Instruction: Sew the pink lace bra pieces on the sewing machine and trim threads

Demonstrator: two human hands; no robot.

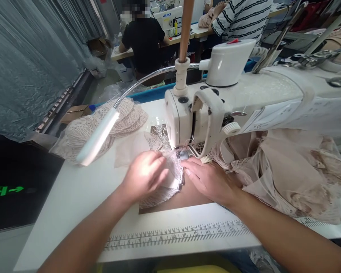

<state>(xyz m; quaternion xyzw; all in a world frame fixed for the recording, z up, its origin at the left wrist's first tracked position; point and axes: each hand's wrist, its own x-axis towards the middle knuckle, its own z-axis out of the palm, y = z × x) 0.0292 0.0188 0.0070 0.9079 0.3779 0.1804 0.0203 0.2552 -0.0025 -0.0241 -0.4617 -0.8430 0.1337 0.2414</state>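
My left hand (145,175) lies with curled fingers on a pale lace piece (170,182), pressing it to the table just in front of the sewing machine's needle area (184,153). My right hand (208,179) lies flat beside it on the right, fingers stretched toward the needle and touching the lace edge. The white sewing machine (230,106) stands above and behind both hands. Bright lamp light washes out my left hand.
A gooseneck lamp (98,138) reaches over a stack of lace pieces (122,119) at the back left. Beige lace fabric (295,170) is heaped under the machine arm at the right. A ruler strip (173,235) runs along the white table. Two people sit at tables behind.
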